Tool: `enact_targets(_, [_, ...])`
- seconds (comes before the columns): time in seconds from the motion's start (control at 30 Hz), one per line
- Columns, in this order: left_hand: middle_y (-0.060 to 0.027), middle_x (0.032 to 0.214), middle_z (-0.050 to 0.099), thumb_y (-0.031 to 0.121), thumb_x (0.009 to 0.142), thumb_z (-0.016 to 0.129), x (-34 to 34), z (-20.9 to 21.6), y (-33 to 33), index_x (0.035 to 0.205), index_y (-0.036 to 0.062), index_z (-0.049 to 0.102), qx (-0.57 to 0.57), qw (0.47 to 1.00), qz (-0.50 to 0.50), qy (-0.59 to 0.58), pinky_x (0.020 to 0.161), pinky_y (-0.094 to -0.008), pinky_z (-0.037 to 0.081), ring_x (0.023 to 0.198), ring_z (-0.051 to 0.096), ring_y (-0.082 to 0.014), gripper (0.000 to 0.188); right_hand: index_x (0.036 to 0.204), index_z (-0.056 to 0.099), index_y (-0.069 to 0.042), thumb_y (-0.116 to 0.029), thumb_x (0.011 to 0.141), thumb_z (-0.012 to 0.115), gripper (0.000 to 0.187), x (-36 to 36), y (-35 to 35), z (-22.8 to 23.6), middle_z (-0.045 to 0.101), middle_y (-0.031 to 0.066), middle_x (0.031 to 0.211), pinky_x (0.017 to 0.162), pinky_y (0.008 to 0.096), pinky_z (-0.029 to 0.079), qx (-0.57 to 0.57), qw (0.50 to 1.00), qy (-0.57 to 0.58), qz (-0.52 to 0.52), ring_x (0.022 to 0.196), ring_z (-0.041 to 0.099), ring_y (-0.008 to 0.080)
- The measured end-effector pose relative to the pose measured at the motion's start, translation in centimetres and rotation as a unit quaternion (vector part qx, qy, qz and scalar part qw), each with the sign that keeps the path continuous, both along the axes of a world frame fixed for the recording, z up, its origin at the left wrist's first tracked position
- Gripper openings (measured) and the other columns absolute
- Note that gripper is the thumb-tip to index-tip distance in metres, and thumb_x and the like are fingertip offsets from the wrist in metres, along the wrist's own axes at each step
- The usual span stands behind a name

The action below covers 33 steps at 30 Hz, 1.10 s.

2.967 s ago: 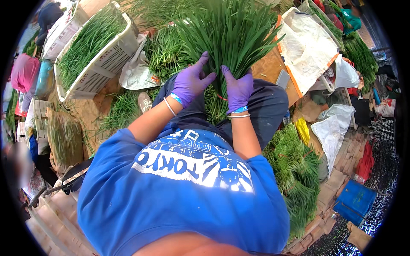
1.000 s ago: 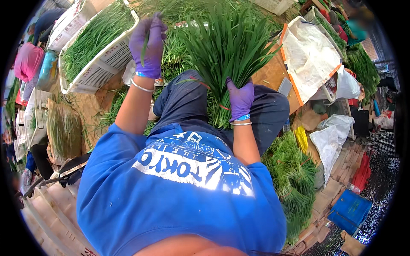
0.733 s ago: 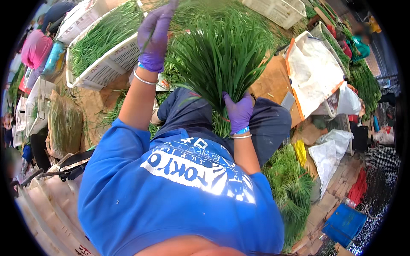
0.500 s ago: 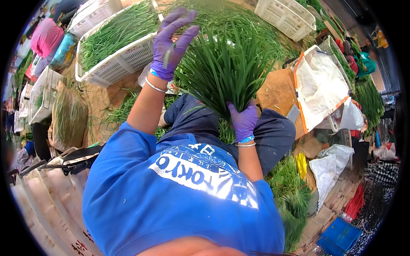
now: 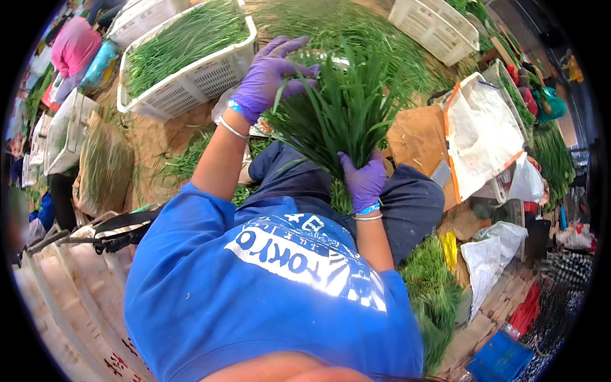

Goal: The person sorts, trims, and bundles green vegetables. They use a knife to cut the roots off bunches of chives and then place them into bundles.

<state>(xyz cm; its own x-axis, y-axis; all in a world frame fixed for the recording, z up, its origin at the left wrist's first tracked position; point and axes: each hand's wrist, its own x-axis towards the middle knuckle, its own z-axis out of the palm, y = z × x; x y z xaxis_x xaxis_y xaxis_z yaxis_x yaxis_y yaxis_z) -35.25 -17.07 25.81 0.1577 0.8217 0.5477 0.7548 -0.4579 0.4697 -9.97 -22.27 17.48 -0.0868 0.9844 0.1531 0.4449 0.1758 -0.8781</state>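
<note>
My right hand [image 5: 365, 181], in a purple glove, is wrapped round the lower end of a bunch of garlic chives [image 5: 337, 114]. The long flat green leaves fan out upward and away from me, over my lap. At the bunch's upper left side is my left hand [image 5: 272, 79], also gloved in purple. Its fingers are apart and reach toward the leaf tips, and nothing is held in them. Whether the fingertips touch the leaves I cannot tell.
A white crate [image 5: 184, 89] full of chives stands at the far left, another white crate [image 5: 436, 32] at the far right. Loose chives [image 5: 420, 286] lie by my right side. Brown cardboard [image 5: 417, 140] and a white sack [image 5: 487, 134] are to the right. A person in pink [image 5: 76, 44] bends down far left.
My left hand has come down and to the right, closer to the bunch's leaves. My right hand keeps its hold on the garlic chives, almost unmoved.
</note>
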Motion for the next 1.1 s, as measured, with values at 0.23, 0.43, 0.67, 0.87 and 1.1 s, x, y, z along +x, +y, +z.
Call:
enact_targets(0.23, [-0.0014,0.1,0.056,0.012,0.069,0.059,1.1,-1.8,0.2,0.085,0.0117,0.062,0.099,0.953,0.173,0.229,0.099,-0.0417,0.028,0.112,0.044,-0.0234,0.017,0.124,0.039,-0.001,-0.027,0.066,0.071,0.071,-0.6,-0.4,1.1,0.051,0.0192,0.115,0.087,0.036,0.042,0.059,0.995,-0.072,-0.024,0.102,0.053,0.0323])
enact_targets(0.43, [-0.0079,0.094,0.059,0.011,0.079,0.051,0.9,-1.8,2.3,0.083,0.004,0.064,0.144,0.938,0.26,-0.18,0.084,-0.0367,0.039,0.085,0.054,-0.0254,0.015,0.123,0.041,-0.004,-0.027,0.067,0.069,0.067,0.8,-0.6,2.2,0.054,0.0187,0.109,0.083,0.035,0.044,0.022,0.997,-0.061,-0.052,0.096,0.055,0.0321])
enact_targets(0.67, [-0.0149,0.094,0.058,0.026,0.086,0.052,-6.4,-6.6,0.2,0.089,-0.0013,0.063,0.041,0.934,0.264,-0.237,0.081,-0.0343,0.041,0.088,0.053,-0.0244,0.03,0.113,0.048,-0.001,-0.025,0.068,0.07,0.056,3.3,0.7,1.7,0.06,0.0169,0.095,0.077,0.0341,0.045,0.026,0.992,0.026,-0.124,0.088,0.059,0.0298])
enact_targets(0.87, [-0.0143,0.108,0.053,0.034,0.081,0.06,-3.3,-13.8,-2.2,0.119,-0.0004,0.047,-0.193,0.923,0.14,-0.302,0.091,-0.0334,0.036,0.102,0.049,-0.024,0.053,0.106,0.051,0.001,-0.013,0.068,0.071,0.045,4.1,2.0,4.2,0.062,0.0148,0.094,0.075,0.0301,0.046,0.075,0.965,0.141,-0.208,0.085,0.061,0.0227])
enact_targets(1.1, [-0.0115,0.125,0.044,0.013,0.071,0.069,9.2,-9.8,-5.5,0.131,0.0036,0.032,-0.479,0.723,-0.261,-0.424,0.096,-0.0311,0.033,0.117,0.04,-0.0193,0.071,0.112,0.047,0.0,-0.017,0.074,0.065,0.045,5.0,5.5,7.7,0.061,0.0118,0.099,0.077,0.0294,0.044,0.178,0.945,0.22,-0.164,0.088,0.059,0.0207])
